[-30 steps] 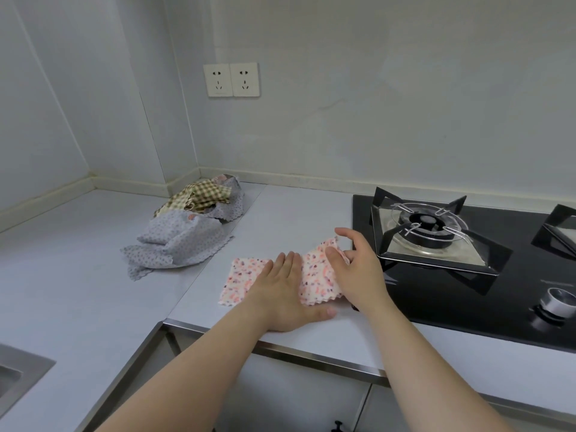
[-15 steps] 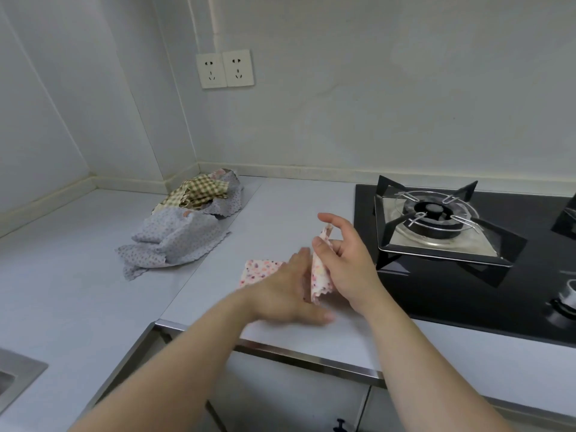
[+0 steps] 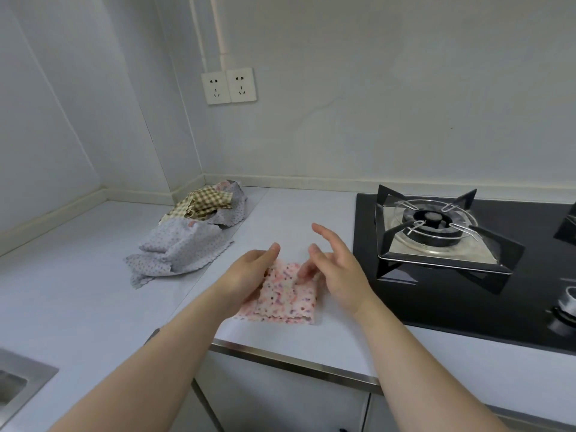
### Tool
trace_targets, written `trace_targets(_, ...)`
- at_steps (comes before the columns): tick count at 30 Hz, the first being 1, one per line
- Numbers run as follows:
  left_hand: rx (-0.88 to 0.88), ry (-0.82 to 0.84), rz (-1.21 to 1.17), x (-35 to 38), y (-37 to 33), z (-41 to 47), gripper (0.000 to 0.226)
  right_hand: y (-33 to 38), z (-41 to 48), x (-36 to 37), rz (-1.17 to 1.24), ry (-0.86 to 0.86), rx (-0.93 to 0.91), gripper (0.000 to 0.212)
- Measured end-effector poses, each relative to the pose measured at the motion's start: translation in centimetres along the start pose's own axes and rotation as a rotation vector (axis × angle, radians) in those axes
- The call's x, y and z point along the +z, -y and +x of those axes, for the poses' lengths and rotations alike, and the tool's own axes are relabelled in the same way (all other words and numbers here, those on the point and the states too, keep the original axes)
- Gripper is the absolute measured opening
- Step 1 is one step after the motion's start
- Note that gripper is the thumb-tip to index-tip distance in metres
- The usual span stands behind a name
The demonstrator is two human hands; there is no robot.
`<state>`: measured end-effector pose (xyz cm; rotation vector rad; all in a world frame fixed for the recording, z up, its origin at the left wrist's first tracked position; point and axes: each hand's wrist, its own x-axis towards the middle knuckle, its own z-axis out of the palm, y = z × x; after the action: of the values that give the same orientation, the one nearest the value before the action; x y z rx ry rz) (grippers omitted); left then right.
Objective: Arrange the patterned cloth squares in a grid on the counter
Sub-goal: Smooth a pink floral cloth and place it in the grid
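Observation:
A pink floral cloth square (image 3: 288,299) lies folded in half on the white counter (image 3: 290,219), near its front edge. My left hand (image 3: 249,274) rests with straight fingers on the cloth's left side. My right hand (image 3: 335,268) hovers over the right side, fingers spread and relaxed, and some fingertips touch the top fold. Neither hand grips anything. Further back on the left lies a crumpled pile: grey dotted cloths (image 3: 179,249) with a yellow checked cloth (image 3: 202,204) on top.
A black gas hob (image 3: 467,294) with a metal burner stand (image 3: 433,232) fills the counter right of my hands. A steel sink corner (image 3: 15,385) shows at the bottom left. Two wall sockets (image 3: 229,86) hang above the corner.
My right hand lifted the cloth's right half, folded it over to the left and let it go. The cloth now lies doubled. My left hand stayed on it.

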<state>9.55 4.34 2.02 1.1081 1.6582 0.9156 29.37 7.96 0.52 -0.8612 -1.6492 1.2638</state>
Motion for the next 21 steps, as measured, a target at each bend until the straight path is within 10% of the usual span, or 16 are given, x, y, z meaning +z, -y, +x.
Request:
trace_targets(6, 0.154, -0.035, 0.144, -0.3, 0.2, -0.9, 0.061, -1.0, 0.4, 0.2, -0.267, -0.149, 0.045, 0.024)
trace_targets(21, 0.222, -0.166, 0.518, -3.0, 1.5, -0.4, 0.028, -1.3, 0.2, 1.5, -0.891, 0.168, -0.008, 0.058)
